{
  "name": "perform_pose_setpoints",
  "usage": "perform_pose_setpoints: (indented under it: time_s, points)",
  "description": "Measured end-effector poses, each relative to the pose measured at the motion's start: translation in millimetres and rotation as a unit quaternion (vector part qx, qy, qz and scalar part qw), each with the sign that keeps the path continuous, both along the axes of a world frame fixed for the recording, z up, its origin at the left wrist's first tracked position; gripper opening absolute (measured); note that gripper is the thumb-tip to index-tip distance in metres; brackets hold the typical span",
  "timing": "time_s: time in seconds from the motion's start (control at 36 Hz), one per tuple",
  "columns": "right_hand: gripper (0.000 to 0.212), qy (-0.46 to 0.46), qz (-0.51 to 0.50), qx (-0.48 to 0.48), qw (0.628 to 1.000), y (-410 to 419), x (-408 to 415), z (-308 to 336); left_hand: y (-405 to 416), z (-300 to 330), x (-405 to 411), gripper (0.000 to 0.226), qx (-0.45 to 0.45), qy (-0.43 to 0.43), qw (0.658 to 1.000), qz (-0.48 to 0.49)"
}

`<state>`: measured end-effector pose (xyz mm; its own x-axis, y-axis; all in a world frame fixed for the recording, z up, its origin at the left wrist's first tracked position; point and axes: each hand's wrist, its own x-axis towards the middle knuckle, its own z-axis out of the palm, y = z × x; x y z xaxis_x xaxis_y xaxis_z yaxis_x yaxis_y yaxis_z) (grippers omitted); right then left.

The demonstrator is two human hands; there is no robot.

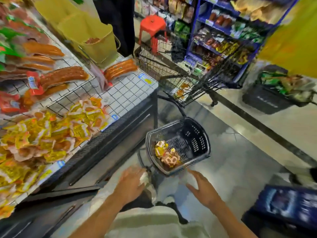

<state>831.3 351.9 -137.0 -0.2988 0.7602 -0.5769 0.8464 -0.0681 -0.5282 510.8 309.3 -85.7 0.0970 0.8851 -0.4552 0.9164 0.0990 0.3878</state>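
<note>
A black plastic shopping basket stands on the floor in front of me, with a few yellow and orange snack packets in its near corner. My left hand hovers just left of the basket's near rim and seems to hold something white and crumpled, though blur hides the grip. My right hand is below the basket's near right corner with fingers spread, holding nothing. Both forearms reach forward from the bottom of the view.
A chilled display counter runs along the left, heaped with yellow packets and packed sausages. A wire trolley stands ahead, with a red stool, blue shelves, another loaded basket and a blue crate around.
</note>
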Motion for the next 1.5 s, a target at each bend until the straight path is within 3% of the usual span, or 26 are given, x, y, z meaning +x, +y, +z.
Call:
perform_pose_setpoints:
  time_s: [0.11,0.33,0.61,0.83,1.06,1.17,1.33,1.44,1.5]
  points:
    - [0.063,-0.031,-0.036,-0.019,0.999,7.9,12.1,-8.0,28.8,-25.4,4.2,0.064,-0.024,0.008,0.999,-0.045]
    - [0.062,-0.097,-0.079,-0.080,0.989,39.1,7.7,-15.0,77.0,-97.6,-3.9,0.060,-0.097,-0.027,0.994,-0.035]
    - [0.059,-0.090,-0.077,-0.149,0.982,110.5,-14.1,-72.8,125.7,-174.4,-8.9,0.054,-0.163,-0.038,0.986,0.010]
    - [0.050,-0.077,-0.037,-0.182,0.980,167.6,-15.6,-213.0,161.4,-286.0,14.2,0.057,-0.168,-0.024,0.985,0.030]
    - [0.061,-0.083,0.036,-0.168,0.982,215.9,-22.0,-381.3,199.9,-419.4,73.7,0.058,-0.127,-0.053,0.989,0.056]
    - [0.060,-0.078,0.046,-0.182,0.979,221.8,-26.4,-461.9,209.2,-495.3,93.3,0.065,-0.212,0.008,0.977,0.037]
    - [0.071,-0.090,0.011,-0.236,0.968,239.9,-24.9,-560.8,218.0,-574.1,104.9,0.062,-0.262,0.051,0.964,-0.015]
    - [0.060,-0.094,0.010,-0.231,0.968,247.9,-26.9,-617.4,216.9,-609.4,106.2,0.063,-0.293,0.078,0.953,-0.022]
    - [0.081,-0.098,-0.073,-0.267,0.956,244.6,-33.1,-644.8,216.2,-622.3,107.3,0.064,-0.305,0.066,0.950,-0.009]
